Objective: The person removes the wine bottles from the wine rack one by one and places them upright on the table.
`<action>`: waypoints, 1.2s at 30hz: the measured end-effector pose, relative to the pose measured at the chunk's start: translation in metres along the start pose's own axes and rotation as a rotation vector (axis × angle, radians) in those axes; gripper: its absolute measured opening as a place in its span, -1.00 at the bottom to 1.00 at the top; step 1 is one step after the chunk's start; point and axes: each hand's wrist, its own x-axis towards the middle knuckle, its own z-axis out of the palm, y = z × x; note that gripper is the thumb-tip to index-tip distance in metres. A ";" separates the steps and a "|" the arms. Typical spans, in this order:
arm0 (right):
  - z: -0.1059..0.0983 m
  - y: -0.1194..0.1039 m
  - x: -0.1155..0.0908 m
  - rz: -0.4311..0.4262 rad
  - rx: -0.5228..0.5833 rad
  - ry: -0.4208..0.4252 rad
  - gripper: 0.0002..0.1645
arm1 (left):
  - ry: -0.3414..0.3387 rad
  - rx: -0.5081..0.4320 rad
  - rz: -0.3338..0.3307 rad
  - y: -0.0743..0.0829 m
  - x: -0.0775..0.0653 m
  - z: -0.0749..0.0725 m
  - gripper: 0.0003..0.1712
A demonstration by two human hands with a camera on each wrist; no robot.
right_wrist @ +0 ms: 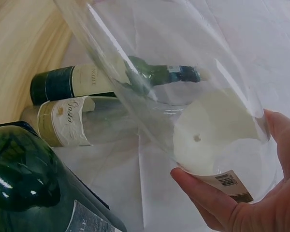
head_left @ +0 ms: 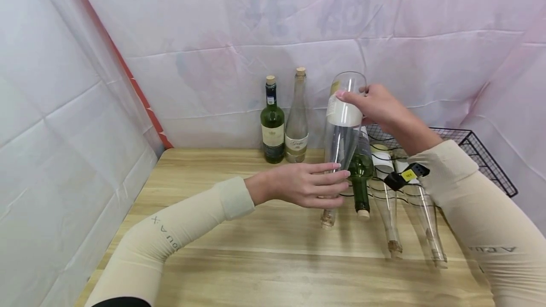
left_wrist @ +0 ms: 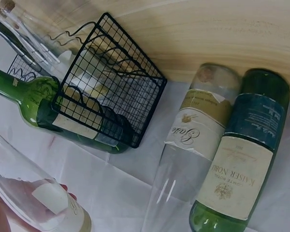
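Observation:
My right hand [head_left: 377, 105] grips a clear glass bottle [head_left: 347, 113] around its base end, thumb across the white label. The bottle is upside down and tilted, its corked neck pointing down toward the table. My left hand [head_left: 309, 186] is at the bottle's narrowing lower part, fingers straight and overlapping the glass; its thumb is hidden. In the right wrist view, thumb and fingers [right_wrist: 208, 195] hold the bottle beside the barcode. Just right of it, a green bottle [head_left: 361, 167] lies neck forward in a black wire rack [head_left: 471, 143].
Two more clear bottles [head_left: 386, 198] lie in the rack, corks toward me. At the table's back edge stand a corked green bottle [head_left: 273, 124] and a corked clear bottle [head_left: 297, 129]. White sheeting [head_left: 204, 89] hangs behind the wooden table [head_left: 239, 259].

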 end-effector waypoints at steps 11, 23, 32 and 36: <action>0.008 0.006 0.004 -0.028 -0.004 -0.018 -0.03 | -0.044 0.079 0.051 -0.002 -0.001 -0.002 -0.59; 0.012 0.016 0.007 -0.012 -0.065 -0.103 -0.03 | 0.189 0.086 -0.040 -0.007 0.004 -0.014 -0.79; 0.013 0.026 0.009 0.003 -0.045 -0.140 -0.08 | 0.263 0.032 -0.086 0.001 -0.003 0.004 -0.79; 0.013 0.027 0.008 0.013 -0.056 -0.136 -0.06 | 0.268 0.002 -0.104 0.002 -0.007 0.006 -0.73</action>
